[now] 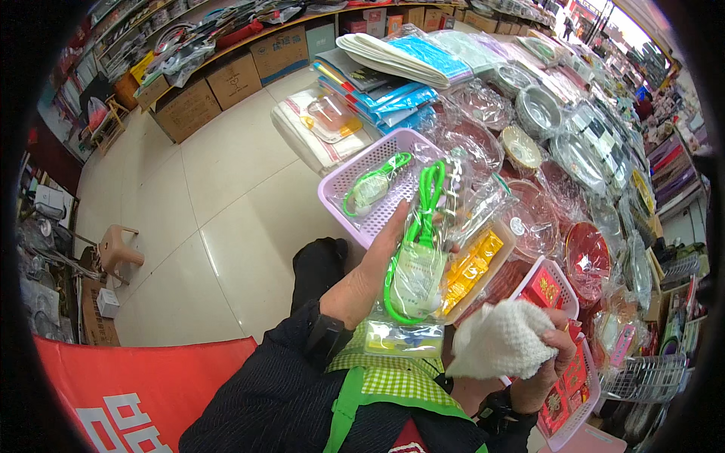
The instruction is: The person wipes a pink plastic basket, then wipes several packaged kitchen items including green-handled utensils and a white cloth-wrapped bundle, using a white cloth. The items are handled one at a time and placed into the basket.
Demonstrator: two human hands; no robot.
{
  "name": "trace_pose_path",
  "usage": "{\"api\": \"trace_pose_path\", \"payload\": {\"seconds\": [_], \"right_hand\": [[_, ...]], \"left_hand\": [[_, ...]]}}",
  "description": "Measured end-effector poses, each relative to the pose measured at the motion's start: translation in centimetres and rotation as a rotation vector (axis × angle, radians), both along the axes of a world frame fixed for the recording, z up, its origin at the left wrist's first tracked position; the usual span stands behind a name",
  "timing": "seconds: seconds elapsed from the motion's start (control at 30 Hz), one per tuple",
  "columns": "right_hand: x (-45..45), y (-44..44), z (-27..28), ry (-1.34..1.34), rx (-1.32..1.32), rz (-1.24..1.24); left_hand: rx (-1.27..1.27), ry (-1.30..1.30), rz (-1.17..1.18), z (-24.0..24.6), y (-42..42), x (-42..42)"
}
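Observation:
My left hand (368, 266) grips a clear plastic packet holding a bright green cord (429, 198), folded into loops around a pale printed card (418, 277). More clear wrapping with small metal parts shows behind it; my fingers are mostly hidden there. In my right hand (558, 348) is a bunched white waffle-weave cloth (504, 340). A similar bagged green cord (371, 184) lies in the lilac perforated basket (340, 215) just beyond my left hand. Beside the held packet, a beige tray (501, 243) contains yellow packets (473, 272).
Plastic-wrapped dishes (527, 218) crowd the display to the right. Pink baskets (589, 374) with red packets are near my right hand. Folded towels (323, 127) lie beyond the lilac basket. Cardboard boxes (235, 82) line the far shelf, and a small stool (120, 252) stands on the tiled floor.

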State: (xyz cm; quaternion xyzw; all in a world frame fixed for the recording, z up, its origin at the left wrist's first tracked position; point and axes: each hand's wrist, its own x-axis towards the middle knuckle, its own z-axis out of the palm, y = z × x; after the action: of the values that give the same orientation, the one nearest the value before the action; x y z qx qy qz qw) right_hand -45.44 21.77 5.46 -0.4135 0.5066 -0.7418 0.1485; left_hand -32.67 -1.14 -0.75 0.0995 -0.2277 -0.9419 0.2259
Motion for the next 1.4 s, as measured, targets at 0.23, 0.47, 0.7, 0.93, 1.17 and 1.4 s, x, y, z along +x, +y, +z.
{"api": "trace_pose_path", "payload": {"seconds": [0.23,0.47,0.7,0.93,1.17,1.4], "right_hand": [[5.2,-8.9,-0.7,1.399,0.153,0.150],[7.7,-11.9,-1.1,1.407,0.149,-0.027],[6.5,-14.9,0.8,1.313,0.115,-0.263],[4.8,-16.7,2.3,1.197,0.241,-0.349],[7.1,-15.8,-1.0,1.189,0.108,-0.175],[10.2,-12.4,-3.1,1.284,0.069,0.220]], "left_hand": [[0.452,0.294,-0.132,-1.2,2.2,2.9],[-0.317,-0.195,0.198,-1.0,2.8,6.1],[0.008,-0.039,0.053,-0.8,4.1,8.3],[0.126,-0.067,-0.007,-1.2,4.2,7.9],[0.018,0.001,0.124,-3.0,3.0,9.7],[0.321,0.158,0.046,-3.8,0.7,10.8]]}}
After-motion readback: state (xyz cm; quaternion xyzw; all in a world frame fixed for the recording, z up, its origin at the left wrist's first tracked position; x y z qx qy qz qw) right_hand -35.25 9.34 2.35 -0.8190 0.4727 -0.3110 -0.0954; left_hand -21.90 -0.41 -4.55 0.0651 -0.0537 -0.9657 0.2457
